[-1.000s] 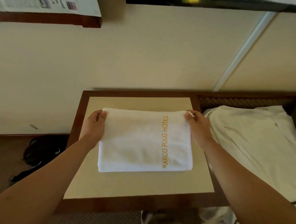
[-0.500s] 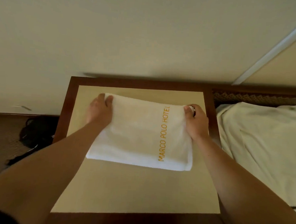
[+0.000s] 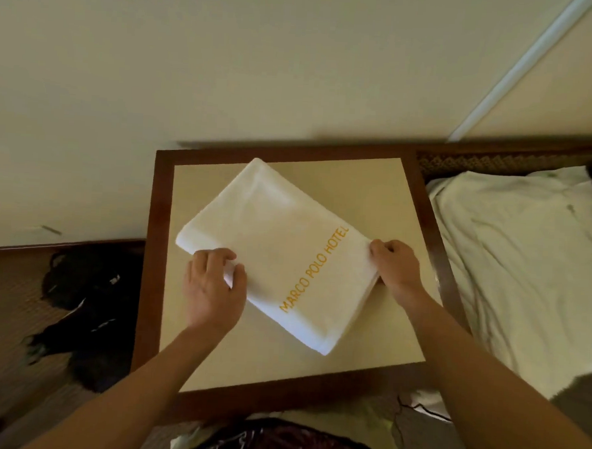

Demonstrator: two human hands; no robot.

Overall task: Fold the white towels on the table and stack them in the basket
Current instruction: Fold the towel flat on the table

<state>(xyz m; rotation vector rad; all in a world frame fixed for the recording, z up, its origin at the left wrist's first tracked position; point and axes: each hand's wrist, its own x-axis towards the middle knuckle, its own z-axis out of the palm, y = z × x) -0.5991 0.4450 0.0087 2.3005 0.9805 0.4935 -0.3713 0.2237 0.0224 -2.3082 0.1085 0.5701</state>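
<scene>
1. A folded white towel [image 3: 279, 254] lies on the bench [image 3: 378, 335], turned at a slant so one corner points to the far wall and one points to the near edge.
2. Yellow letters on the towel read MARCO POLO HOTEL, running along the end nearer the right side.
3. The left hand [image 3: 212, 285] grips the towel's near left edge. Its fingers curl over the top of the cloth and the thumb sits on the cloth too.
4. The right hand [image 3: 395, 264] pinches the towel's right corner, close to the end of the letters.
5. The towel rests on the pale middle part of the bench. A dark brown wooden rim runs all around that part.
6. A bed with a crumpled pale sheet [image 3: 525, 264] is just to the right of the bench.
7. Something black [image 3: 88, 302] lies on the floor to the left of the bench. I cannot tell what it is.
8. A plain cream wall [image 3: 227, 66] stands behind the bench.
</scene>
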